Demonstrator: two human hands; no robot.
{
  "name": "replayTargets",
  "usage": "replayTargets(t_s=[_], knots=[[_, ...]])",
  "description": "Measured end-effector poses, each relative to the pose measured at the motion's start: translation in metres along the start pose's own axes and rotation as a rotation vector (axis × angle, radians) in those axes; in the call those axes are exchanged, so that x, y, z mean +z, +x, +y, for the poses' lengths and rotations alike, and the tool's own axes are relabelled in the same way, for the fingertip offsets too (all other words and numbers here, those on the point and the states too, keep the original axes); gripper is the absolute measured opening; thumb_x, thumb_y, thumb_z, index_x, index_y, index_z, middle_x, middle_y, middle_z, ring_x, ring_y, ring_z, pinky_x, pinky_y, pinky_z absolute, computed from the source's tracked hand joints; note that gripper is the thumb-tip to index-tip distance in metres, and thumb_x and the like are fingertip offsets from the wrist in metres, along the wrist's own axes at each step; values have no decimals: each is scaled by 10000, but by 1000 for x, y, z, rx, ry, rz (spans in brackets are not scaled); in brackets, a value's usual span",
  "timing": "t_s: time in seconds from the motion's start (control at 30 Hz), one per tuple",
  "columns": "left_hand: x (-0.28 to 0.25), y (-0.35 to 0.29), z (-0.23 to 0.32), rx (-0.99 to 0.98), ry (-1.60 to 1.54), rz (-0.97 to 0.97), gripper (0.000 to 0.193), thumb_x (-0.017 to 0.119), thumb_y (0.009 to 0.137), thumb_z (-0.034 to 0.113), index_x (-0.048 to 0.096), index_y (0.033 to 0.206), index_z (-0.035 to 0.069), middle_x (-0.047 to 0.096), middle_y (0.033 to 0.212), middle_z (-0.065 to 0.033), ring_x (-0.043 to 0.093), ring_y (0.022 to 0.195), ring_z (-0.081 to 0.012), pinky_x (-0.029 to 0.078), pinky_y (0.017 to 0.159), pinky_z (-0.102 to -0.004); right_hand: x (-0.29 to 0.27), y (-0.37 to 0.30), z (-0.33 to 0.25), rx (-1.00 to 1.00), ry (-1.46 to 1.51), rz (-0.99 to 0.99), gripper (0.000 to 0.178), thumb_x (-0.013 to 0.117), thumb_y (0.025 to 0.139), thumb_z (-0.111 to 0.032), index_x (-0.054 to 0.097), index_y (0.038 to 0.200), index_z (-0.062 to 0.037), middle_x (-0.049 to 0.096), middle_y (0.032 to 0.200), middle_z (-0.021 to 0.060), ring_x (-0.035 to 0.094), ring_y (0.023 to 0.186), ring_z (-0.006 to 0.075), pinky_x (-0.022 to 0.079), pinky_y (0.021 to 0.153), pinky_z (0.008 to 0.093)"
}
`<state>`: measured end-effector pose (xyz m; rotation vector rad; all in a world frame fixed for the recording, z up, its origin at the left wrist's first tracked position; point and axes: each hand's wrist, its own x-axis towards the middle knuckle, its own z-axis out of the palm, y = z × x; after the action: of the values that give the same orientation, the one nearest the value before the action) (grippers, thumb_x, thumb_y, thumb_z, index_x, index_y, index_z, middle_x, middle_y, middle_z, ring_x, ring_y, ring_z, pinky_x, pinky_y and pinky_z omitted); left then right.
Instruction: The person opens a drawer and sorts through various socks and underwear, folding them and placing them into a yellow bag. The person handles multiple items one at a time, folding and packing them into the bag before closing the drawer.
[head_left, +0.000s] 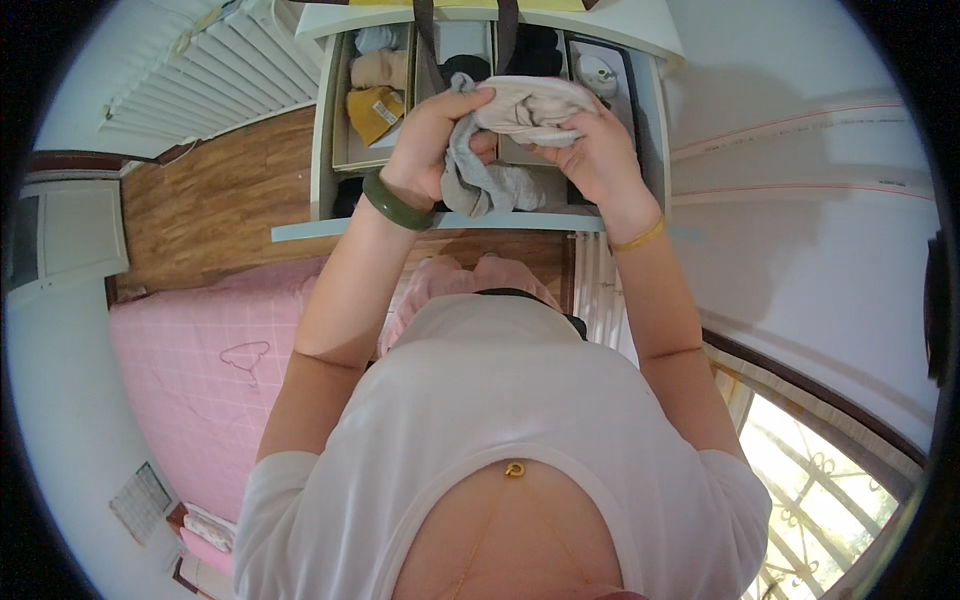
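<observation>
Both sets of fingers (467, 101) (588, 126), partly curled, hold bunched pale cloth (528, 108).

A hanger (244, 347) lies on the pink bed (190, 410); a white radiator (213, 75) stands beyond.

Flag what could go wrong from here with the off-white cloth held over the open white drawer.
The limp grey cloth dangles below the bunched off-white cloth gripped by the left hand and the right hand, so it could slip or catch.
The thick green bangle looks close to the pale-blue front edge of the drawer and might knock it, though depth is hard to judge.
</observation>
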<state>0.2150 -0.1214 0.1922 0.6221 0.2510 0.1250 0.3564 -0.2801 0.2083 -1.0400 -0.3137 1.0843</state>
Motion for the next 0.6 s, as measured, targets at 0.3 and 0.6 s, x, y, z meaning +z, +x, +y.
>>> replayTargets(t_s=[0.3,0.6], knots=[[9,0,9,117,589,343,205,679,870,145,648,1040,34,661,899,-17,587,764,-90,463,629,-206,13,4,-9,-6,837,-407,362,374,1011,-226,473,1309,-46,541,1295,109,494,1228,291,352,1088,491],[15,-8,31,452,948,242,640,751,823,192,475,1386,63,553,1301,-100,499,1204,-182,407,1002,-305,5,7,1,110,518,-327,386,412,1019,-269,460,1333,-48,523,1335,125,503,1234,285,389,1070,436]])
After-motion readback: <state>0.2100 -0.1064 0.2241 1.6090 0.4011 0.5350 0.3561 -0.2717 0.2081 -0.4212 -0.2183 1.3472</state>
